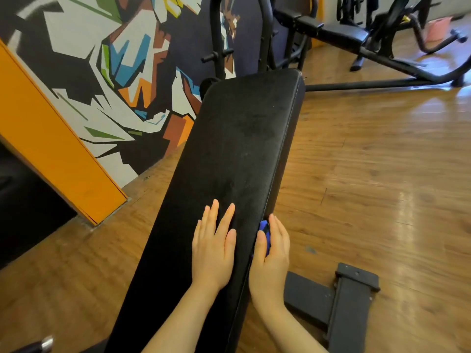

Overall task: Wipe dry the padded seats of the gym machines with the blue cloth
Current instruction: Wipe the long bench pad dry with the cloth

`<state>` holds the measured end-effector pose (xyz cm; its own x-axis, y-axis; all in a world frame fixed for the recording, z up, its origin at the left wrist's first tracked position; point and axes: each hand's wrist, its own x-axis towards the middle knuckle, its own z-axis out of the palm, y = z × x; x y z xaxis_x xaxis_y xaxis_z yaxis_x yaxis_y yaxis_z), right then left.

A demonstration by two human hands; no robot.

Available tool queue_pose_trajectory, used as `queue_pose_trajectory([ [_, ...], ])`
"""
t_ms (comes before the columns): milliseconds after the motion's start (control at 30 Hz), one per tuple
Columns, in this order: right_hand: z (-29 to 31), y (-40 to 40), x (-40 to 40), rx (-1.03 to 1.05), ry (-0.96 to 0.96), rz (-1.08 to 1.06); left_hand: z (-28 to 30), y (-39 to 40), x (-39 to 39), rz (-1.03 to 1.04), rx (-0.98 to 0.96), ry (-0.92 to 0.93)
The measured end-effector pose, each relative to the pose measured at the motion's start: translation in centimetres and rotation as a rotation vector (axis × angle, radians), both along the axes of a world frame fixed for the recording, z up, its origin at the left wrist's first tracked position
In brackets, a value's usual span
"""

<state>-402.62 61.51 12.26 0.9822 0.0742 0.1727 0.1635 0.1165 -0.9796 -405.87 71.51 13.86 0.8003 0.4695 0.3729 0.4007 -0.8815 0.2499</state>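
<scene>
A long black padded bench seat (237,138) runs from the bottom centre up toward the wall. My left hand (214,248) lies flat on the pad near its close end, fingers straight and spread. My right hand (271,253) is at the pad's right side edge and holds the blue cloth (264,231) against that edge, thumb on the pad side and fingers wrapped over the cloth. Only a small bunched part of the cloth shows between thumb and fingers.
The bench's black steel foot (339,299) lies on the wooden floor (382,174) to my right. Another black padded machine (341,34) with long floor bars stands at the back right. A painted wall (114,72) and an orange pillar (51,149) close the left side.
</scene>
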Motion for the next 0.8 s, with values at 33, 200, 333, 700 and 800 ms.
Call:
queue_pose_trajectory([
  [33,-0.1,0.0,-0.2,0.003,0.002,0.004,0.0,0.0,0.0,0.003,0.002,0.002],
  [200,1.2,-0.1,2.1,0.015,-0.025,-0.045,0.2,0.0,0.0,0.002,-0.004,0.022],
  [333,2.7,0.4,4.8,0.036,-0.071,-0.098,0.3,-0.1,-0.1,0.002,-0.009,0.027],
  [700,0.6,1.2,1.6,0.022,-0.055,-0.118,-0.2,0.2,0.2,-0.007,0.017,-0.031],
  [800,-0.4,1.0,-0.4,0.006,-0.037,-0.098,-0.3,0.3,0.1,-0.007,0.016,-0.031],
])
